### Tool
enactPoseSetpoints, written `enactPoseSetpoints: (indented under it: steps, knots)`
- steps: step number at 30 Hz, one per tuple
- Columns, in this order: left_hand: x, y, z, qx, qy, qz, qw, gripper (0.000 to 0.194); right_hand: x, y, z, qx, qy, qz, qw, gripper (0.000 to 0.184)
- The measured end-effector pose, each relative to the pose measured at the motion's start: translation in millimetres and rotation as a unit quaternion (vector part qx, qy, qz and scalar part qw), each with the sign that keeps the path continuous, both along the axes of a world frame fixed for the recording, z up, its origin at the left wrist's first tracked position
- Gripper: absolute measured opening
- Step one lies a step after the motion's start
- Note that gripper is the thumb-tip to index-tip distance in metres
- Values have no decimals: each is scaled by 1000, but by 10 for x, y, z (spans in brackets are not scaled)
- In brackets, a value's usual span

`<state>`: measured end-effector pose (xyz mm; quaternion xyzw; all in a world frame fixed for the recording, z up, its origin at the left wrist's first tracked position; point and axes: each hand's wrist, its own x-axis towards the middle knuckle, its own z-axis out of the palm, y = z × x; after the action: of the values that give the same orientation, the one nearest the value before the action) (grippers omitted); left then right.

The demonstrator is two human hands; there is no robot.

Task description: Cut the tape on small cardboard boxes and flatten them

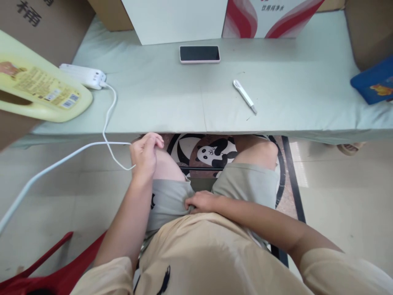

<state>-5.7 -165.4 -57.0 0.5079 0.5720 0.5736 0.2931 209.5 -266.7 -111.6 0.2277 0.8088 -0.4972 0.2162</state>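
My left hand [145, 155] rests by my left knee, just below the table's front edge. Its fingers are loosely curled, and no object shows in them. A white cable [113, 105] drops from a white power bank [86, 76] and passes out of sight behind this hand and wrist; I cannot tell whether it touches them. My right hand [203, 201] lies in my lap against the grey shorts [245, 186], fingers bent inward. Its fingertips are partly hidden, so what they hold, if anything, cannot be seen. On the table lie a phone [199, 54] and a white utility knife [245, 96].
A pale green cloth covers the table [159, 102]. A yellow jug [39, 82] stands at left, a blue package [374, 82] at right. White boxes [181, 20] and cardboard boxes [55, 32] line the back. Something red [70, 262] is beside me at lower left.
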Motion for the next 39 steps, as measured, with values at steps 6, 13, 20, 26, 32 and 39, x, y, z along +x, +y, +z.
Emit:
enactPoseSetpoints:
  steps: [6,13,20,26,32,39]
  knots:
    - [29,-24,61,-1,-73,0,997,48,8,7,19,4,18,15,1000,28]
    - [5,-87,82,-8,-89,4,996,46,47,-36,-46,-10,61,-12,998,15]
    - [-32,-20,30,-10,-104,6,995,45,84,63,-141,-56,69,-67,994,18]
    - [-17,1,58,-12,-104,-11,994,40,-91,338,-159,-96,93,-44,990,26]
    - [12,-89,181,6,-63,-29,998,47,-158,554,-213,-75,80,42,993,37]
    - [37,-324,361,2,-58,5,998,47,-65,557,-125,-85,92,62,990,40]
